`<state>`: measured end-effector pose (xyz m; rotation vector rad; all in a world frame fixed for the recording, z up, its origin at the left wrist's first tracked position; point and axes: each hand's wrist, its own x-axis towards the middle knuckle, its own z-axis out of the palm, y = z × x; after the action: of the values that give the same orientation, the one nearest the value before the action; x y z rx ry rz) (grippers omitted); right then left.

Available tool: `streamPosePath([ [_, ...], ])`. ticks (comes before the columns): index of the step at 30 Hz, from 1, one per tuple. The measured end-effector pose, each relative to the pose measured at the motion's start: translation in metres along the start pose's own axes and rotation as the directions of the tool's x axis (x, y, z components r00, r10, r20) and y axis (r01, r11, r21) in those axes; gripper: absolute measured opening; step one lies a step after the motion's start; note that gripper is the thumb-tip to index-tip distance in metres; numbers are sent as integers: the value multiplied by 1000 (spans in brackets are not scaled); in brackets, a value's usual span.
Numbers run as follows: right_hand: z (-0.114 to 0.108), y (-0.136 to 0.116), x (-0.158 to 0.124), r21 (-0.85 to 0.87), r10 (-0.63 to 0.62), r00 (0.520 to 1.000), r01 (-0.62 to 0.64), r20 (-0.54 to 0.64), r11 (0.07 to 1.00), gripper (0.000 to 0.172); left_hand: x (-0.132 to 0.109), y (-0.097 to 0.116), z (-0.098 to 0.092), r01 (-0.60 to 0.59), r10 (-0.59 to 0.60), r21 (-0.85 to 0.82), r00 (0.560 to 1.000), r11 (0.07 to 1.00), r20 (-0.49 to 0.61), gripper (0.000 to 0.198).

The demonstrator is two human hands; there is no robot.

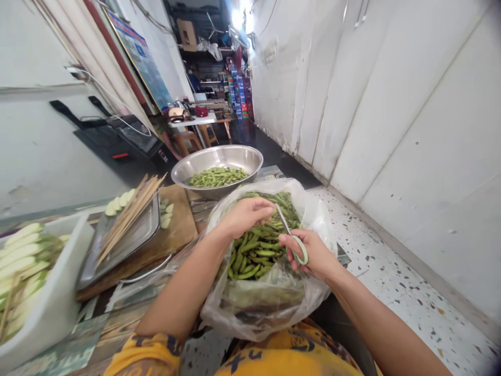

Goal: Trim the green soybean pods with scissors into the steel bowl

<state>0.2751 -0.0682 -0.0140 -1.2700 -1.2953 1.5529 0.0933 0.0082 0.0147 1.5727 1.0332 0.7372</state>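
A clear plastic bag (270,305) stands open in front of me, full of green soybean pods (250,256). My right hand (315,253) is closed round the pale green handles of a pair of scissors (288,228). The blades point up and left over the pods. Close to their tips, my left hand (250,213) has its thumb and fingers pinched together; whatever is between them is hidden. Behind the bag, a wide steel bowl (250,160) holds more soybean pods (219,176).
To the left, a metal tray (144,230) with bamboo skewers (131,214) rests on a wooden board (182,211). A white tub (64,292) of pale green slices on skewers stands nearer. A white wall (376,115) runs along the right.
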Motion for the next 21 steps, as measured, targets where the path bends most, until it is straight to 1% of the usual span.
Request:
streamPosePath([
  [2,-2,-2,-1,101,-21,1000,21,-1,995,43,-1,4,0,-8,8,10,999,1000,-47,33],
  [3,-3,-3,-2,144,-34,999,33,1,989,45,-2,6,-1,-27,31,64,998,998,-50,33],
  [5,-4,-4,-2,198,-41,999,39,5,979,47,-5,9,-2,-81,84,255,996,964,-1,30],
  [7,-6,-4,-2,214,-38,999,37,1,976,47,-6,10,-2,-120,96,464,993,878,76,27],
  [8,-6,-4,-2,215,-39,999,38,0,976,48,-6,9,-2,-130,83,546,990,828,110,25],
  [9,-6,-4,-2,215,-40,999,38,2,976,48,-6,7,-2,-134,69,608,989,783,130,23],
  [11,-6,-3,-2,214,-41,999,38,7,976,47,-4,2,-2,-140,64,691,989,709,134,19],
  [13,-6,-2,-2,209,-40,999,36,16,977,46,-1,-3,-4,-152,69,734,987,662,142,16],
  [15,-6,-2,-2,199,-44,999,38,28,979,46,0,-7,-8,-182,74,732,981,657,177,15],
  [18,-6,-1,-2,186,-39,998,30,45,982,46,1,-6,-14,-232,82,673,966,702,247,13],
  [20,-6,-1,-2,179,-29,998,19,48,984,46,2,-4,-17,-243,99,636,962,732,254,7],
  [21,-5,0,-2,176,-27,998,18,49,984,46,2,-3,-17,-245,118,622,964,744,239,8],
])
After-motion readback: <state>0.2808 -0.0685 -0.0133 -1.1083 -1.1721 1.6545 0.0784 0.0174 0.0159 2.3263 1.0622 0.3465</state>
